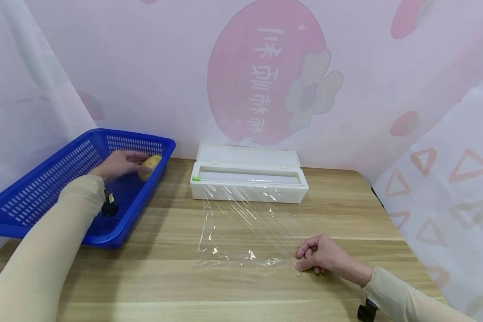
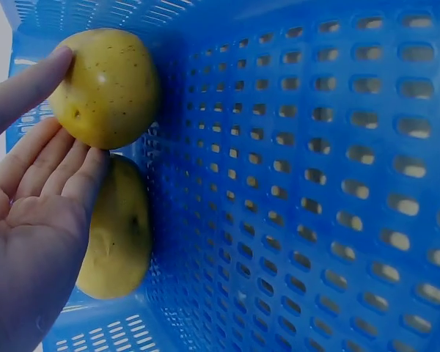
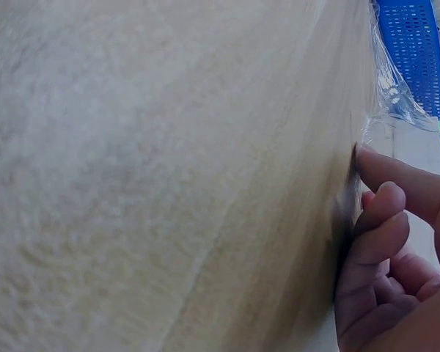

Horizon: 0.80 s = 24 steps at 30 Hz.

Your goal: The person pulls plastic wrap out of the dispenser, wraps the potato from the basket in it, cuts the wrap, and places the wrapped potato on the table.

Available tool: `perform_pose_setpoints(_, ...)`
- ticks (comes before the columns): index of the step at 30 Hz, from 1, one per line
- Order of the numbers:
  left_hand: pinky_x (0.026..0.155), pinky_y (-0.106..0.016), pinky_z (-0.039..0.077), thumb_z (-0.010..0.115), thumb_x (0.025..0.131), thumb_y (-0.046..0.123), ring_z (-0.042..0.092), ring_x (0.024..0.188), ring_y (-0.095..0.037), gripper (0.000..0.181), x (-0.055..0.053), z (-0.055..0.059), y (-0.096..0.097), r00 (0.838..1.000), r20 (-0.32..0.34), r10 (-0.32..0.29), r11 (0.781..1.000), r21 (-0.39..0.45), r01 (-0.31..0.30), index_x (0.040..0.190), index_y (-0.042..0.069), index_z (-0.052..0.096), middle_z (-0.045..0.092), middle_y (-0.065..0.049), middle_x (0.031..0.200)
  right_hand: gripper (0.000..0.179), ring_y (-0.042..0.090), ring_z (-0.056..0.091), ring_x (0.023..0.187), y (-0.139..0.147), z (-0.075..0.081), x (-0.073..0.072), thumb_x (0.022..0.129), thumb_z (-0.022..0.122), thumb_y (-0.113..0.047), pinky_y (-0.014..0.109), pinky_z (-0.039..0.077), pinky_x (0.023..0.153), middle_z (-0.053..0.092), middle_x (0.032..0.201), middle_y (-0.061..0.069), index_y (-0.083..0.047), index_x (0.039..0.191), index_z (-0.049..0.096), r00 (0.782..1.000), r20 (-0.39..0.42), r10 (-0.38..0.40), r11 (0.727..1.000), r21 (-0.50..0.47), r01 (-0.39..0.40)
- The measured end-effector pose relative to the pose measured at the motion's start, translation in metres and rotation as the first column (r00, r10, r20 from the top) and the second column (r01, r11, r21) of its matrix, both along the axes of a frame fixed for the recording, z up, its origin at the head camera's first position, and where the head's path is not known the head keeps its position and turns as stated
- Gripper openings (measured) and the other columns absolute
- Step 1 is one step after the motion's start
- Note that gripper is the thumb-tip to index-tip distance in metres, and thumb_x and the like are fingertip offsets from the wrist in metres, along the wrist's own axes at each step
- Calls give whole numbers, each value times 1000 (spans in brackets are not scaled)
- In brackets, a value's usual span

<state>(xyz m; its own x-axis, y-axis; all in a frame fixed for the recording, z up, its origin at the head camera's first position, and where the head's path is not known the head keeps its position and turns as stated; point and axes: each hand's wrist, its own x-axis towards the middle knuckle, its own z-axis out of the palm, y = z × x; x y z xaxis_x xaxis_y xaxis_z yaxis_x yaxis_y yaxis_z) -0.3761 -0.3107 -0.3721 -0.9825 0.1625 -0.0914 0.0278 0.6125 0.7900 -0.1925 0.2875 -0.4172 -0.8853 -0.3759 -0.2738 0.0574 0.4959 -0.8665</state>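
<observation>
My left hand (image 1: 120,166) reaches into a blue plastic basket (image 1: 170,145). Its thumb and fingertips take a yellow potato (image 2: 106,88) from two sides; a second potato (image 2: 117,235) lies against it, partly behind the fingers. My right hand (image 1: 326,257), low over the table, holds the near right corner of a sheet of clear cling film (image 1: 245,232). Thumb and fingers are bent at the film's edge, and the exact contact is partly hidden. From there the film runs back to a white cling film dispenser (image 1: 249,193), whose lid (image 1: 247,155) is raised and whose roll shows inside.
The wooden table (image 1: 209,295) carries the basket on the left and the dispenser at the back middle. A small green piece (image 1: 196,178) sits on the dispenser's left end. A printed cloth (image 1: 366,112) hangs behind and along the sides.
</observation>
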Motion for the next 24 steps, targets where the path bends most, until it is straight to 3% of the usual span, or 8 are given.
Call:
perform_pose_setpoints(8,103,-65,30,77,75,60,35,131,-49,98,-3,-7,-3,1000,4,13,984,-179,-12,148,5,42,41,-27,146,27,10,46,44,-1,-1,2,71,88,-8,20,37,41,53,57,0,3,87,68,1000,18,1,1000,-26,0)
perform_pose_setpoints(14,102,-64,32,77,74,61,34,132,-49,102,1,-6,-5,1000,25,-18,982,-187,22,152,9,37,38,-27,148,27,10,46,44,0,-2,1,71,88,-10,21,37,41,53,57,0,1,86,68,1000,14,11,1000,-14,-11)
perform_pose_setpoints(24,101,-64,33,77,75,61,38,129,-47,96,3,-1,-3,1000,21,3,982,-190,1,148,8,44,43,-27,143,27,9,45,43,2,-3,1,72,88,-10,20,37,40,53,57,0,1,86,68,1000,4,16,1000,-17,-16)
